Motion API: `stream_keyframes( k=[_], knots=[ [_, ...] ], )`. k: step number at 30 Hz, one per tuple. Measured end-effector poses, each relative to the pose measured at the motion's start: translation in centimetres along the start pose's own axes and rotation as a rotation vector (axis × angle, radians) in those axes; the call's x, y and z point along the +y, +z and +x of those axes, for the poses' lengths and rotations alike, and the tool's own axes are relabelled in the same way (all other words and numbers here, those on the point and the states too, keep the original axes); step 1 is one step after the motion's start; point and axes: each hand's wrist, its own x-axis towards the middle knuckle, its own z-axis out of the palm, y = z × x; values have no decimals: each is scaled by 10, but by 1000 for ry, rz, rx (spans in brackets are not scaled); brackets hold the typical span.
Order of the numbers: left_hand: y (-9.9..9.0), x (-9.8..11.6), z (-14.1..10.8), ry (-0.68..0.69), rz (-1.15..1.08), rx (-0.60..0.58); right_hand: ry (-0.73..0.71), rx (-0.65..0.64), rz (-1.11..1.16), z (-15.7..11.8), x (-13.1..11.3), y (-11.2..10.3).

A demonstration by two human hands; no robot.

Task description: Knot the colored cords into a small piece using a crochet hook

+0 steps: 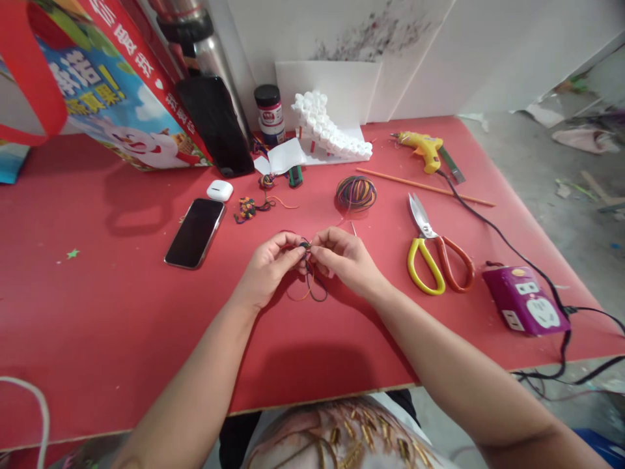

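Over the middle of the red table (161, 345), my left hand (271, 266) and my right hand (344, 258) meet fingertip to fingertip. Between them is a small dark knotted piece of cord (305, 246), pinched from both sides and mostly covered by my fingers. Loops of orange and dark cord (317, 286) hang below it towards the tabletop. Behind my right hand lies a coil of multicoloured cord (356, 193). A knotted orange, green and dark cord piece (247, 208) lies beyond my left hand, with loose ends trailing right.
Scissors (430, 244) with yellow and red handles lie right of my hands. Farther right are a glue gun (422, 150), an orange stick (424, 187) and a purple power socket (527, 299) with black cable. Left are a phone (194, 233) and a white earbud case (219, 190).
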Motion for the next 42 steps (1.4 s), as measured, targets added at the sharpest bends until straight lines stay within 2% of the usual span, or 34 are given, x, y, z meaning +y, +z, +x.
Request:
stream_keyframes(
  k=[6, 9, 12, 20, 31, 34, 39, 42],
  knots=[
    [2, 1, -1, -16, 71, -49, -103, 12, -235, -1, 6, -2],
    [4, 2, -1, -24, 68, -56, -114, -33, -252, -2, 10, 0],
    [6, 1, 0, -30, 14, -61, -122, -24, -250, -2, 13, 2],
    [9, -1, 2, -75, -124, 4, -113, 18, -105, 1, 17, 7],
    [10, -1, 2, -52, -140, 1, -55, 100, 137, 0, 18, 16],
    [8, 2, 3, -80, -155, -20, -22, 85, 153, 2, 15, 14],
    [5, 7, 1, -143, -124, -48, 30, -28, -6, 1, 8, 6],
    [5, 8, -2, -103, -12, -33, -52, -4, -261, -2, 6, 2]
  ],
)
